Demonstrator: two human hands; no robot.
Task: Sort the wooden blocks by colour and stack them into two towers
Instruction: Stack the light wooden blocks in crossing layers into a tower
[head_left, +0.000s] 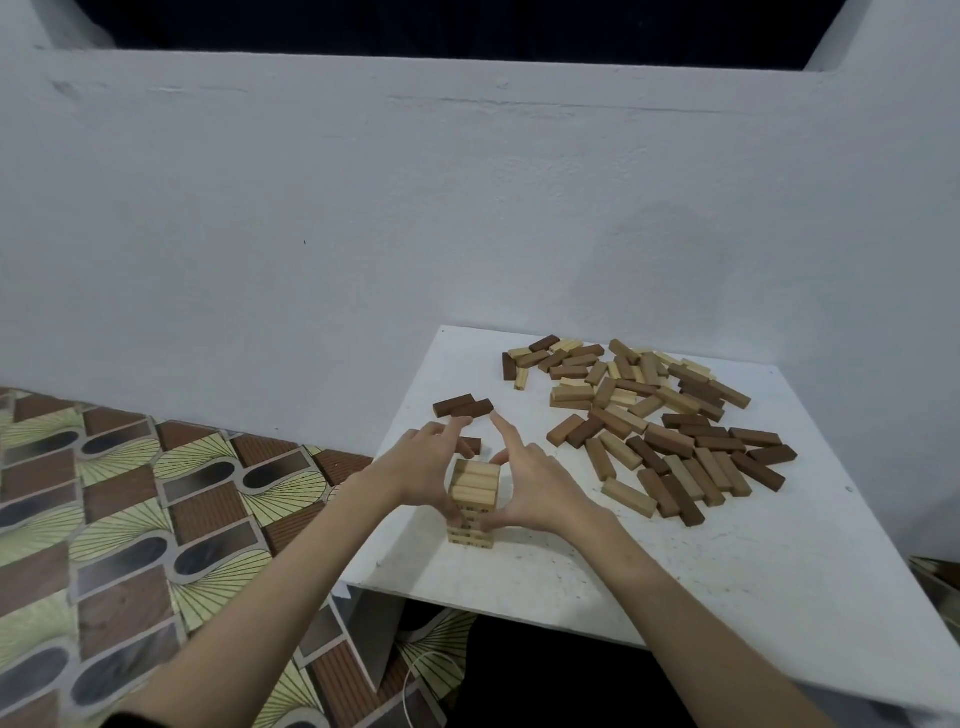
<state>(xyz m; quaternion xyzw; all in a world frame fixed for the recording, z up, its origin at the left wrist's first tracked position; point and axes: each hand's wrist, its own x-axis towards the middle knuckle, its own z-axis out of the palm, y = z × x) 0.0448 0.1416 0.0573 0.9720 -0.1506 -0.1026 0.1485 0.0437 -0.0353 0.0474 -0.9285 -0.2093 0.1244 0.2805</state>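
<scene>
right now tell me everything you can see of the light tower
The light tower stands upright near the table's left front edge: pale wood blocks in crossed layers, three side by side on top. Dark marks show on some lower blocks. The left hand and right hand press its sides.

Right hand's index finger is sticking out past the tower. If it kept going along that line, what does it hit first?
Likely the pair of dark brown blocks lying just beyond the right hand: its index fingertip points up-left at their near right end. Depth is unclear, so it could pass just above them.
</scene>
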